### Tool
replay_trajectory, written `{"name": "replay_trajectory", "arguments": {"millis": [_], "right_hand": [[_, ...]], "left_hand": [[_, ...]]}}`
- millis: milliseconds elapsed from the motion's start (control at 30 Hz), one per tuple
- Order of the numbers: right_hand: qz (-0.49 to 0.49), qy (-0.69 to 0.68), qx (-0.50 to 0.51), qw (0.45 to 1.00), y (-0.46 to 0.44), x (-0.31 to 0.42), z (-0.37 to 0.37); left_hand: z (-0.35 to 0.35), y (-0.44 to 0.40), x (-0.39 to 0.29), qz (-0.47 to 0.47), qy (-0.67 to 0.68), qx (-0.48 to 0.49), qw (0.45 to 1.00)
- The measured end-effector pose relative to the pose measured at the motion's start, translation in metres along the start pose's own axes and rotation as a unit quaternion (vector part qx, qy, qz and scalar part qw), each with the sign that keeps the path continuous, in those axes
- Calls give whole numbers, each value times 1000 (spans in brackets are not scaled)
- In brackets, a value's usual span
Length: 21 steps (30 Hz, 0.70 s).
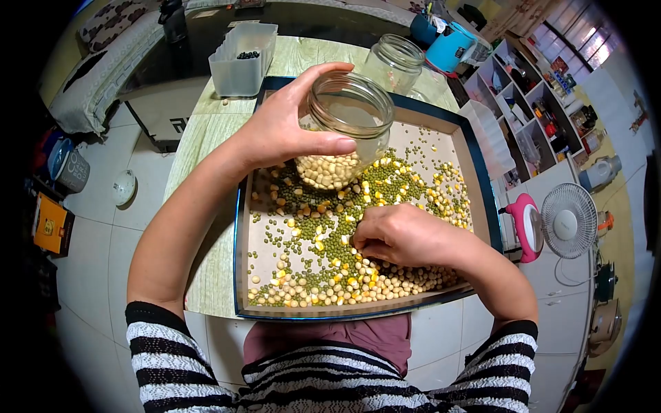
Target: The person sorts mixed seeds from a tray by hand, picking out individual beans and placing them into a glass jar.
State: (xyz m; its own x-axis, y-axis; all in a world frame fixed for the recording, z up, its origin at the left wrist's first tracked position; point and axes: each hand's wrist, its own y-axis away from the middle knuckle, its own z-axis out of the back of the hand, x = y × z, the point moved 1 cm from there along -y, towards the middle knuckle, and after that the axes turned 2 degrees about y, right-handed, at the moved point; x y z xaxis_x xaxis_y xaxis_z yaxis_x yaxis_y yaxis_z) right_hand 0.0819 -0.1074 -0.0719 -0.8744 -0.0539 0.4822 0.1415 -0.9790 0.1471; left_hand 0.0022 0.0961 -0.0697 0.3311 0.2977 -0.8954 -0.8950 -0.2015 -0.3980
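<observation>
My left hand (286,127) grips a clear glass jar (373,141) around its side, thumb in front. The jar is tilted slightly above the box, and soybeans (327,171) cover its bottom. Below lies a shallow cardboard box (239,265) with a dark blue rim. Green mung beans (392,184), yellow corn kernels (318,244) and loose soybeans (413,279) are scattered across its floor, the soybeans thickest along the near edge. My right hand (410,234) reaches down among them with bent fingers pressed together. Its fingertips are partly hidden, so what they hold cannot be seen.
A translucent plastic container (231,77) with black beans stands at the table's (200,148) back left. Behind the box are a second glass jar (394,65) and a blue kettle (449,49). Another clear container (487,138) stands beside the box's right edge, near a fan (568,220).
</observation>
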Motion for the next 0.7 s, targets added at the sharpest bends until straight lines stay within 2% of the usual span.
{"name": "replay_trajectory", "arguments": {"millis": [133, 200, 367, 433, 700], "right_hand": [[-15, 4, 13, 1000, 1, 2, 10], [-8, -11, -25, 1000, 3, 2, 15], [-6, -8, 10, 1000, 1, 1, 5], [-10, -7, 64, 998, -1, 4, 5], [-7, 11, 44, 999, 2, 7, 11]], "left_hand": [[0, 0, 0, -2, 4, 3, 1000], [0, 0, 0, -3, -5, 2, 1000], [1, 0, 0, -2, -30, 1, 1000], [0, 0, 1, -9, -13, 1, 1000], [1, 0, 1, -9, -31, 0, 999]]}}
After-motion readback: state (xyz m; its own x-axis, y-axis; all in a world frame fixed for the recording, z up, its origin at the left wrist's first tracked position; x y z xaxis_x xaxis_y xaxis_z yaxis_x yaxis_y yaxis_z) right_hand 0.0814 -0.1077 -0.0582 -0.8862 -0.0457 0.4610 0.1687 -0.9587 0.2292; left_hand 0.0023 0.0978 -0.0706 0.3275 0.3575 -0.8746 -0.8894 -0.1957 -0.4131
